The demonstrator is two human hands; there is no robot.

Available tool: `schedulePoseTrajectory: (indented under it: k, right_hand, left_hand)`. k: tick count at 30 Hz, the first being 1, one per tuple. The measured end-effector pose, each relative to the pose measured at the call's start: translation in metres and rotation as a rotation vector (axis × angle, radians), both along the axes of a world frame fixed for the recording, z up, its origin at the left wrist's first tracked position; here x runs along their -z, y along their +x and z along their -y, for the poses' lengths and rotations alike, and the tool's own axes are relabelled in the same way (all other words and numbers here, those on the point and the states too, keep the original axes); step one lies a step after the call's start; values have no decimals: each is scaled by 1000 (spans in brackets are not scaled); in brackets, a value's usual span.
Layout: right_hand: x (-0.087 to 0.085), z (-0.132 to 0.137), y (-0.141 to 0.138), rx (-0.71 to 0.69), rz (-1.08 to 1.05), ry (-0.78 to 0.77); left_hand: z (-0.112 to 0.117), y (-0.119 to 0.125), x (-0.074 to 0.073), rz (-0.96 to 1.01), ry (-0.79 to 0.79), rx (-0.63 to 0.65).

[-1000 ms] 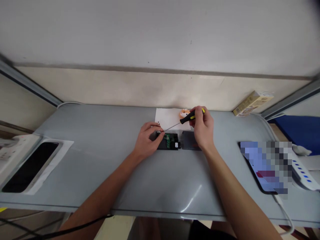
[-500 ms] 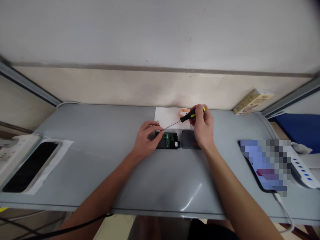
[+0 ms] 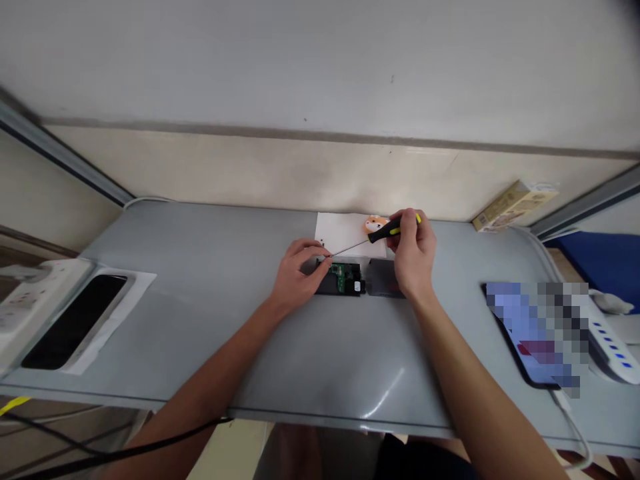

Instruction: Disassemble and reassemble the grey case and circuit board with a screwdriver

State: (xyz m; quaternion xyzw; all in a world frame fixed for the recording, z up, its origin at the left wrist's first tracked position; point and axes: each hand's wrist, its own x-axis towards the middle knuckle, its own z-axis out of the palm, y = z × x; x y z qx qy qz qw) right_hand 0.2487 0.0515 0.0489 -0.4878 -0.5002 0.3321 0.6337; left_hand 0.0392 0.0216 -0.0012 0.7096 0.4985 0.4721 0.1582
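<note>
A small black device [image 3: 345, 280] with a green circuit board exposed lies at the middle of the grey table [image 3: 210, 313]. My left hand [image 3: 296, 277] rests on its left end and holds it down. My right hand [image 3: 414, 253] grips a black-and-yellow screwdriver [image 3: 385, 231], whose thin shaft slants down to the left, with its tip at the device's left end by my left fingers. A dark cover piece [image 3: 383, 283] lies just right of the device, partly under my right hand.
A white sheet [image 3: 345, 233] with an orange animal figure [image 3: 375, 223] lies behind the device. A black phone [image 3: 75, 320] in a white tray sits at far left, a pixelated tablet [image 3: 537, 330] and a power strip [image 3: 607, 340] at right, a cardboard box [image 3: 515, 203] at back right.
Both hands hold their places on the device and screwdriver; only the camera view has shifted slightly, moving everything a little to the right in the picture.
</note>
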Motion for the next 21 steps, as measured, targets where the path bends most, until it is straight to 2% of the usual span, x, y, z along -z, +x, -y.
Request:
schedulePoseTrajectory:
  k: [11,17,21]
  right_hand:
    - [2,-2,1,-19,44,18]
    - [10,-1,0,-74,118,5]
    - [16,1,-2,-122,212,-32]
  left_hand:
    - [2,-1,-1,-63,-32,4]
    - [-5,-7,10,25,-101,-205]
    - [-5,-6,11,-2,-187,-198]
